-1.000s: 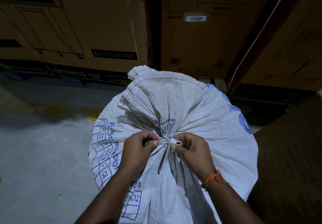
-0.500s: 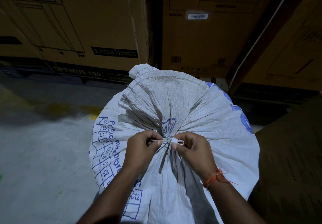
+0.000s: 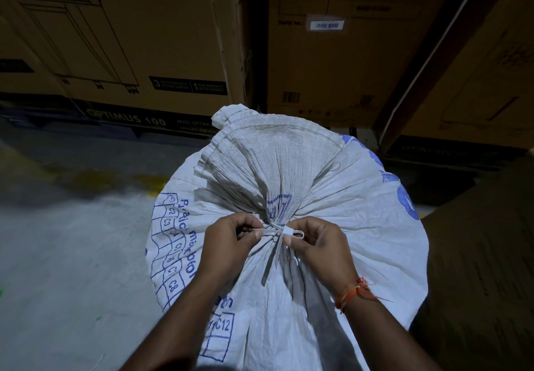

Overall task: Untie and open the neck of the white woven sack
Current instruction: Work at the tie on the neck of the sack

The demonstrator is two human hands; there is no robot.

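A full white woven sack (image 3: 341, 197) with blue print stands in front of me. Its neck is gathered and cinched by a white plastic tie (image 3: 284, 230), and the bunched top fans out behind it. My left hand (image 3: 228, 240) pinches the tie's strap just left of the neck. My right hand (image 3: 318, 243), with an orange thread on its wrist, pinches the tie's locking head and small loop on the right. The tie's loose tail hangs down between my hands.
Large brown cardboard boxes (image 3: 144, 38) stand close behind the sack, with another box (image 3: 346, 52) beside them. A brown box (image 3: 485, 269) sits tight against the sack's right side. Grey concrete floor (image 3: 66, 255) with a yellow stain lies to the left.
Both hands stay pinched on the tie at the neck with only slight finger shifts. The sack remains cinched.
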